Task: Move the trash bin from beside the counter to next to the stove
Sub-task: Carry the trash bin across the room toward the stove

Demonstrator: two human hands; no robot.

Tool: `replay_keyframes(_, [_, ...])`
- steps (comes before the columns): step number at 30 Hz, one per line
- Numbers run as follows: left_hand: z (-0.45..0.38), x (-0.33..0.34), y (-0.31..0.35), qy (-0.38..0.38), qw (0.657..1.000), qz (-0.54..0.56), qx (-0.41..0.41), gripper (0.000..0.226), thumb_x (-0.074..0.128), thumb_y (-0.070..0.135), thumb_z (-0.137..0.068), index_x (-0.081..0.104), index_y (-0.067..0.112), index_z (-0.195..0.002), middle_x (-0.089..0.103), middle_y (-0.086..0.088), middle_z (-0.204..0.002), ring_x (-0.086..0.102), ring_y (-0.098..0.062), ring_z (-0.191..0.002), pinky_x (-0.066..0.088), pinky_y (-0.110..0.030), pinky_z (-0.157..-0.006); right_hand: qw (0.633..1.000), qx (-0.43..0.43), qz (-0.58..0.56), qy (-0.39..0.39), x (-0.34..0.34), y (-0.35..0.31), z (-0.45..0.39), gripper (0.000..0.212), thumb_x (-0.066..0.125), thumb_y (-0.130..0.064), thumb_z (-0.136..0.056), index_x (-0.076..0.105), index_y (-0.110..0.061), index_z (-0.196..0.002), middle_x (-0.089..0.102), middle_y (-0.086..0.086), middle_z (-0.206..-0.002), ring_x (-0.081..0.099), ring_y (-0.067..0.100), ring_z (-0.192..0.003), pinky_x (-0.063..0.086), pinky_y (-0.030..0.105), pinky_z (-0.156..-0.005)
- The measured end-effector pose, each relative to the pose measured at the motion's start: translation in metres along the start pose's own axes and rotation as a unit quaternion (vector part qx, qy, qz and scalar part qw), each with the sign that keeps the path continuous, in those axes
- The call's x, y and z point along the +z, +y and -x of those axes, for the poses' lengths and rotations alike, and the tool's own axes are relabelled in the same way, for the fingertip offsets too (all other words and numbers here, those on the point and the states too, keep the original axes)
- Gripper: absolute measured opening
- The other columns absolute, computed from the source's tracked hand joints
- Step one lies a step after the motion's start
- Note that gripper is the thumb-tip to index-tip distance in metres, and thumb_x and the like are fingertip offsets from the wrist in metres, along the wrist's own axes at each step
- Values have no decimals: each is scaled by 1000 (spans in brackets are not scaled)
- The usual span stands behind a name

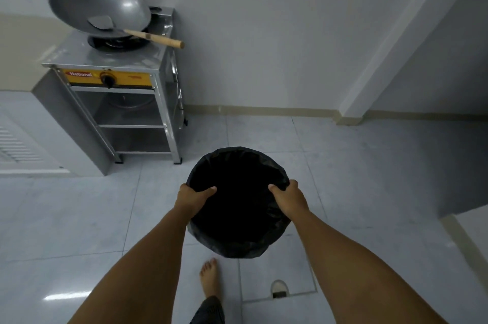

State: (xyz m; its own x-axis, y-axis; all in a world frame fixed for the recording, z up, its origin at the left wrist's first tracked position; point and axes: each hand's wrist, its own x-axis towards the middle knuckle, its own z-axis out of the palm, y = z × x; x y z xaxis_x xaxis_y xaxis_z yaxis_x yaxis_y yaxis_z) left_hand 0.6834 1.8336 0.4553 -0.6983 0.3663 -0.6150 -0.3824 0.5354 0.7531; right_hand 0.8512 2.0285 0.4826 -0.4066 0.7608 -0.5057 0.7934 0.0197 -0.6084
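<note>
One word can be read in the scene: "National", in white on a red patch, at the left of the yellow control panel (108,78) on the stainless-steel single-burner gas stove (113,91). The panel carries one black knob (107,80); smaller print to its right is too blurred to read. One large grey metal wok (99,8) sits tilted on the burner, and one metal spatula with a wooden handle (137,33) lies in it, the handle sticking out over the wok's right rim.

One round trash bin lined with a black plastic bag (239,202) is held in front of the person, out on the pale tiled floor (356,178), to the right of the stove and nearer the camera, apart from it. Whether it touches the floor cannot be told. Both hands hold its rim: the left hand (191,195) clasps the left edge and the right hand (287,198) the right edge, thumbs inside, fingers curled over the bag. One bare foot (210,278) shows below the bin. One floor drain (279,289) lies beside it.
</note>
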Motion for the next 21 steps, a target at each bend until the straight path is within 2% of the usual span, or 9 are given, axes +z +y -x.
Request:
replay_keyframes(12, [-153,-17,121,-3,1000,1,20,86,80,32,-83,36,4,-151,48,-19,-151,47,-40,-140,41,-49,-116,1000,1,-19,-18,11,-122,-152,65,58,-47,-92,36,-8,-139,59,15,-130,60,35,-115,48,39,-88])
replay_keyframes(21, [-271,-2,170,5,999,32,-31,97,83,41,-77,35,3,-151,50,-19,-151,49,-40,-138,42,-51,-115,999,16,3,-32,16,-181,-276,63,58,-46,-92,36,-9,-139,59,14,-130,60,36,-116,48,40,-90])
